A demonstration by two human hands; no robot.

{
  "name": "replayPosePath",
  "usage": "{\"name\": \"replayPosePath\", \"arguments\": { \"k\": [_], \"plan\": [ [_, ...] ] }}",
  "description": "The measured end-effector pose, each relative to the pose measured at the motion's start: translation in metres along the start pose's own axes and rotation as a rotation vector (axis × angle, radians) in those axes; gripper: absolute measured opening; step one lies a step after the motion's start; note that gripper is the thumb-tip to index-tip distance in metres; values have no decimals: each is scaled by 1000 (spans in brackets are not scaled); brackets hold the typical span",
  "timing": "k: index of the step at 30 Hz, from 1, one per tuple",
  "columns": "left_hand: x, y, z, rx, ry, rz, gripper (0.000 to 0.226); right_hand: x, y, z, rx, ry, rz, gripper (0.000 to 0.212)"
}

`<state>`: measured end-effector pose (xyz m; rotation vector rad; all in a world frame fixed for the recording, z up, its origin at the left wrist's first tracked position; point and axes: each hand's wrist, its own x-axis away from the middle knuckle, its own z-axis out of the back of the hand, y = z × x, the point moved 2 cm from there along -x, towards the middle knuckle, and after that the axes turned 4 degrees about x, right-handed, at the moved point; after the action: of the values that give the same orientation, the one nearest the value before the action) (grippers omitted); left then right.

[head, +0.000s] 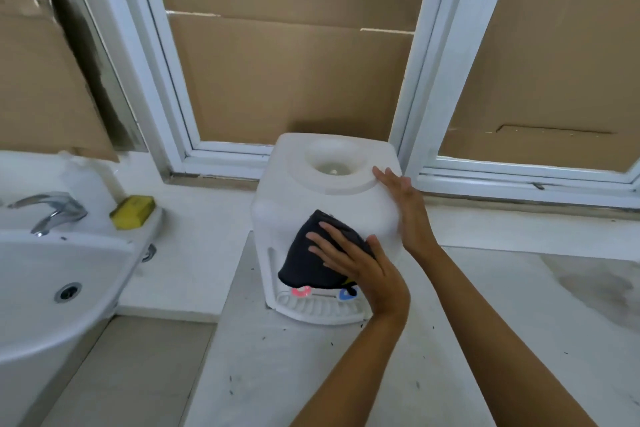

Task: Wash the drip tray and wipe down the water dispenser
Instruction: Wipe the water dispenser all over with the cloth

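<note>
A white countertop water dispenser (294,198) stands on the counter below the window, its bottle well on top holding no bottle. My left hand (353,263) presses a dark cloth (311,263) flat against the dispenser's front face, fingers spread and straight. The cloth hangs just above the pink tap (300,292) and the blue tap (346,295). Under the taps, the white slotted drip tray (318,308) sits in place at the base. My right hand (401,204) lies flat against the dispenser's upper right side, fingers straight.
A white washbasin (41,288) with a chrome tap (52,211) is at the left. A yellow sponge (133,206) lies on its back rim. The grey counter (311,374) is speckled with dirt. Window frames backed with cardboard (294,80) rise behind.
</note>
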<state>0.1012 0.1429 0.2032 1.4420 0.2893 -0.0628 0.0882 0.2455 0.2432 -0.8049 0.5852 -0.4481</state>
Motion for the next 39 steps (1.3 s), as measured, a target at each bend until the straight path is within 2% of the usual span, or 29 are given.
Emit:
{"name": "replayPosePath", "arguments": {
  "k": [4, 7, 9, 10, 11, 13, 17, 20, 25, 28, 30, 34, 36, 39],
  "plan": [
    [-3, 2, -5, -73, 49, -37, 68, -4, 11, 1, 122, -52, 81, 47],
    [-43, 5, 12, 97, 129, 63, 65, -4, 11, 1, 126, -76, 89, 41],
    [-76, 3, 29, 174, 213, 128, 56, -4, 14, 1, 102, -77, 123, 71],
    [-89, 3, 36, 207, 243, 139, 53, -3, 15, 0, 108, -77, 140, 79],
    [-97, 2, 40, 239, 266, 137, 50, -3, 16, -1, 102, -80, 148, 72],
    [-99, 1, 42, 282, 300, 129, 48, -6, 20, -4, 19, -88, 99, 39],
    [-71, -1, 28, 281, 311, 172, 51, -7, 22, -4, -94, -108, 54, 44],
    [-40, 2, 9, 206, 260, 171, 56, -3, 16, 4, -276, -132, 7, 47],
    [11, -5, -18, -151, 121, -111, 65, 0, 15, 14, -449, -181, 38, 47],
    [15, -8, -26, -410, 67, -314, 64, 3, 9, 24, -578, -231, 1, 77],
    [1, -2, -26, -571, 33, -460, 61, 4, 7, 29, -621, -233, -15, 73],
    [-20, 6, -21, -643, -24, -634, 58, 0, 13, 33, -741, -216, -143, 55],
    [-13, -4, -20, -666, -78, -734, 58, -3, 21, 34, -772, -221, -175, 59],
    [5, -30, -24, -770, -132, -873, 71, -8, 33, 37, -892, -221, -213, 65]
  ]
}}
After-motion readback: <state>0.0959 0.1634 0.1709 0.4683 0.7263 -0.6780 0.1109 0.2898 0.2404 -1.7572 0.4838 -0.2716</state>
